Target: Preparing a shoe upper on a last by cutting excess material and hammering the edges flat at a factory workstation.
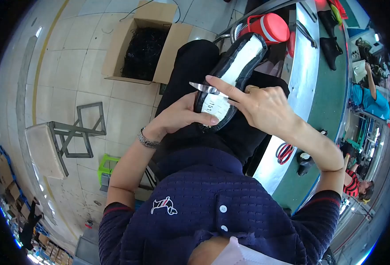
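Observation:
A black shoe upper with a white sole-side face lies bottom up across my lap, tilted toward the upper right. My left hand grips its near end, the thumb pressed on the white face and the fingers hidden along the side. My right hand is closed on a knife, whose handle is mostly hidden. The index finger stretches over the short metal blade, which lies crosswise over the shoe's white face and points left past its edge.
An open cardboard box of tangled black scraps stands on the floor, with a padded folding stool to the left. Beside my right leg are a red jug and a metal-edged green conveyor bearing black shoes. Other people work beyond.

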Available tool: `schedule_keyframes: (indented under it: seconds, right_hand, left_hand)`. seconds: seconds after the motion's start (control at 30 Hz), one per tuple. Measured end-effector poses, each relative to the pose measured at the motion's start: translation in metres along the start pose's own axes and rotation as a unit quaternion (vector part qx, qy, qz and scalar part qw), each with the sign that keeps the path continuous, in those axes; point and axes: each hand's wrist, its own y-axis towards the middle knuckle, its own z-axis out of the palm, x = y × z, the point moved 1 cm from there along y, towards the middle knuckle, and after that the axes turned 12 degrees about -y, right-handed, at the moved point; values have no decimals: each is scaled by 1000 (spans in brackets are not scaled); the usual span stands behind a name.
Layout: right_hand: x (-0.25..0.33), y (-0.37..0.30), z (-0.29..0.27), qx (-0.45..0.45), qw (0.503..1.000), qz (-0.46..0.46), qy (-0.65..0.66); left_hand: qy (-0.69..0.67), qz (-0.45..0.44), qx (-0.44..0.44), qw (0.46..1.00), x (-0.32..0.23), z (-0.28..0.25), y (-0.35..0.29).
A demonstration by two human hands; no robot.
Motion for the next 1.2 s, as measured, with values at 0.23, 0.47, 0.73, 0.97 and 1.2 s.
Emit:
schedule_keyframes:
  seconds: [0.23,0.47,0.73,0.97,1.2]
  right_hand:
    - [4,0,-9,-120,990,-26,73]
    - [-20,13,-29,-108,985,79,110]
    - [-34,11,-21,10,999,35,-33]
    - [-27,3,7,3,995,5,101]
    - [-85,6,3,-179,976,82,88]
  left_hand:
    - [106,10,-15,994,-18,1,-3]
    - [28,-21,8,999,-11,-10,0]
    - [48,-41,-2,998,-9,-10,4]
    - [104,-101,-35,989,-17,3,0]
    - [106,-31,-34,993,-22,2,24]
